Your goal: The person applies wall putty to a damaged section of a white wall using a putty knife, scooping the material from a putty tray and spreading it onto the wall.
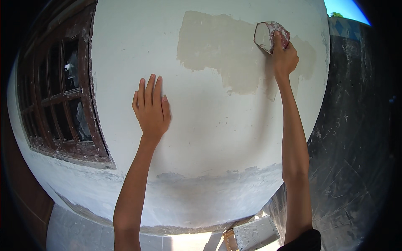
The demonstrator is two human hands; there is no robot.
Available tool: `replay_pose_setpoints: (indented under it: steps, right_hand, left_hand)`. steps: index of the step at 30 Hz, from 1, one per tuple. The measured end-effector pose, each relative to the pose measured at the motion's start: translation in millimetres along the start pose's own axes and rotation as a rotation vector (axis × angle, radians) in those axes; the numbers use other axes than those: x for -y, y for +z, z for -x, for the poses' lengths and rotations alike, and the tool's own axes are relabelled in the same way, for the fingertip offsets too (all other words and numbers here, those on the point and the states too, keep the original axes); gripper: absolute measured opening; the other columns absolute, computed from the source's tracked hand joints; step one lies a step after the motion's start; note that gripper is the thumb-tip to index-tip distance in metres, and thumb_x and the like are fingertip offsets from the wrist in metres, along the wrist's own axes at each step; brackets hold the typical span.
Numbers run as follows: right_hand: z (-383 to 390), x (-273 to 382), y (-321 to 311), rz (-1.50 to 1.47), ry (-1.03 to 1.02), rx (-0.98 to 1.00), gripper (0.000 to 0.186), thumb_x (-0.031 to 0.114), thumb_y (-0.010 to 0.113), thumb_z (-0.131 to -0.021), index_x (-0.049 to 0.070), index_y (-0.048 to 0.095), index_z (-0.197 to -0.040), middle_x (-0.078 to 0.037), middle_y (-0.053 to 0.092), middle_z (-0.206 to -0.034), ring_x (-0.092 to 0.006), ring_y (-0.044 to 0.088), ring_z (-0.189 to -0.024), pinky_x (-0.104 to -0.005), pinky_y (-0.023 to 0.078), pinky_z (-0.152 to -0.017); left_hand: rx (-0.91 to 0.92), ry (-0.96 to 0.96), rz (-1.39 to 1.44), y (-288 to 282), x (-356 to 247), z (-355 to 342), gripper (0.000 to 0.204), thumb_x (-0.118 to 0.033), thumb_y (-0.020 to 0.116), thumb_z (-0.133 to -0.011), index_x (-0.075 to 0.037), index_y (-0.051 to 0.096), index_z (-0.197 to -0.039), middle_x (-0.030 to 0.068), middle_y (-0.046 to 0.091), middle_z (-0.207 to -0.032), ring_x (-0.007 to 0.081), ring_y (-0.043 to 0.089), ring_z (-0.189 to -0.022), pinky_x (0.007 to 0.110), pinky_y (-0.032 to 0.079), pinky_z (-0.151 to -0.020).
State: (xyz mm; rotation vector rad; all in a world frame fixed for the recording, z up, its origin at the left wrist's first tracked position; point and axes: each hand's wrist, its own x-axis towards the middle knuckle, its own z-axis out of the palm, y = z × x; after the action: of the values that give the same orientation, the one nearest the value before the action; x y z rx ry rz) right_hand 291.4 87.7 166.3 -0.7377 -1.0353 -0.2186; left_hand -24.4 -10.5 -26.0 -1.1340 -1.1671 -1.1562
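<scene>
My left hand [151, 112] lies flat on the white wall [201, 134], palm towards it and fingers stretched upward. Higher up at the right, my right hand [286, 57] grips a putty scraper [264, 37]. The scraper has a pale, angular blade and a reddish back smeared with whitish paste. Its blade is against or very close to the wall, at the right part of a damp-looking beige putty patch [217, 48] with ragged lower edges. My right thumb presses on the scraper; the other fingers are partly hidden behind it.
A dark brown wooden window [58, 96] with small panes is set in the wall at the left. Dark sheeting [351, 138] stands along the right. Below, near my right forearm, is a grey, paste-smeared rectangular board or lid [256, 232]. Grey floor tiles [79, 230] run along the wall's foot.
</scene>
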Motion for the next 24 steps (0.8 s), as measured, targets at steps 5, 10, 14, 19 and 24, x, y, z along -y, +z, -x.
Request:
replay_pose_setpoints:
  steps: [5, 10, 14, 19, 24]
  right_hand:
    - [50, 35, 8, -0.391, 0.019, 0.359, 0.056, 0.053, 0.065, -0.092, -0.001, 0.072, -0.081, -0.005, 0.063, -0.062, -0.0118, 0.057, -0.058, -0.0300, 0.047, -0.059]
    - [97, 53, 34, -0.086, -0.251, 0.437, 0.060, 0.060, 0.062, -0.091, 0.003, 0.068, -0.073, -0.008, 0.058, -0.052, -0.0239, 0.058, -0.049, -0.0369, 0.046, -0.055]
    - [82, 37, 26, 0.001, -0.267, 0.302, 0.060, 0.060, 0.061, -0.091, 0.003, 0.067, -0.071, -0.009, 0.060, -0.053, -0.0253, 0.059, -0.048, -0.0389, 0.047, -0.053]
    - [30, -9, -5, 0.150, -0.126, 0.086, 0.059, 0.059, 0.061, -0.092, 0.004, 0.069, -0.072, -0.009, 0.063, -0.057, -0.0237, 0.061, -0.053, -0.0390, 0.049, -0.059]
    - [30, -2, -13, -0.127, -0.001, 0.024, 0.053, 0.052, 0.066, -0.092, 0.002, 0.071, -0.077, -0.006, 0.065, -0.062, -0.0167, 0.058, -0.055, -0.0346, 0.047, -0.059]
  left_hand:
    - [-0.004, 0.008, -0.013, 3, 4, 3, 0.050, -0.015, 0.042, -0.098, -0.008, 0.047, -0.147, 0.0093, 0.044, -0.153, 0.0305, 0.032, -0.146, 0.047, 0.021, -0.115]
    - [-0.004, 0.017, -0.007, -1, 2, 0, 0.049, -0.016, 0.041, -0.099, -0.007, 0.046, -0.147, 0.0098, 0.045, -0.153, 0.0307, 0.033, -0.145, 0.046, 0.022, -0.115]
    - [-0.011, 0.016, -0.010, 0, 5, 4, 0.049, -0.016, 0.041, -0.099, -0.007, 0.046, -0.148, 0.0095, 0.045, -0.153, 0.0305, 0.033, -0.145, 0.046, 0.022, -0.115]
    - [0.000, 0.014, -0.001, -1, 0, 1, 0.050, -0.015, 0.042, -0.098, -0.008, 0.046, -0.148, 0.0092, 0.044, -0.154, 0.0303, 0.031, -0.146, 0.047, 0.021, -0.116]
    - [0.000, 0.004, -0.015, 1, 1, 3, 0.050, -0.015, 0.042, -0.098, -0.008, 0.046, -0.147, 0.0092, 0.043, -0.154, 0.0303, 0.031, -0.147, 0.048, 0.020, -0.116]
